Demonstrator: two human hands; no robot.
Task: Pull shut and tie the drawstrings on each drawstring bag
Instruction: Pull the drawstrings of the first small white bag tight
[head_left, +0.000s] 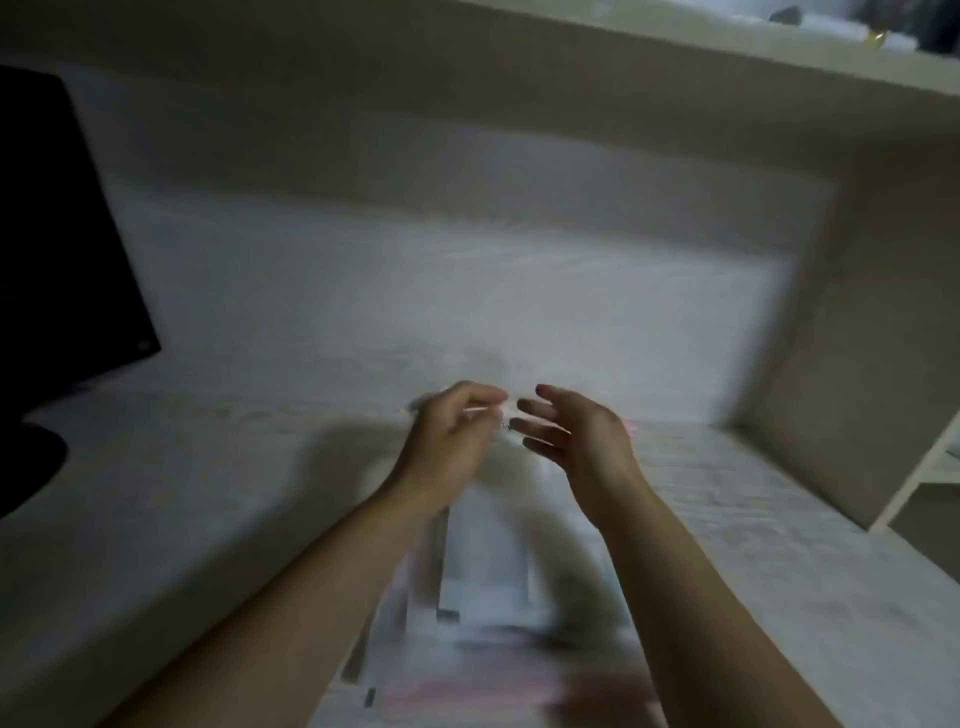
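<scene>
Hands raised over a blurred bag, one pinching a cord

Head view: motion blur smears most of the scene. Left hand (451, 434) hangs above the pale desk (208, 493), fingers curled, thumb and forefinger seemingly pinching a thin light strand, probably a drawstring (480, 410). Held up like that, the cord would draw the bag's mouth closed, I judge. Right hand (574, 431) sits just right of it, apart, fingers spread and relaxed, gripping nothing I can make out. Below and between the forearms lies a whitish, translucent drawstring bag (488, 561), near the desk's near edge, resting on blurred flat packets; whether it is tied I cannot tell. A dark monitor (57, 234) stands far left.
</scene>
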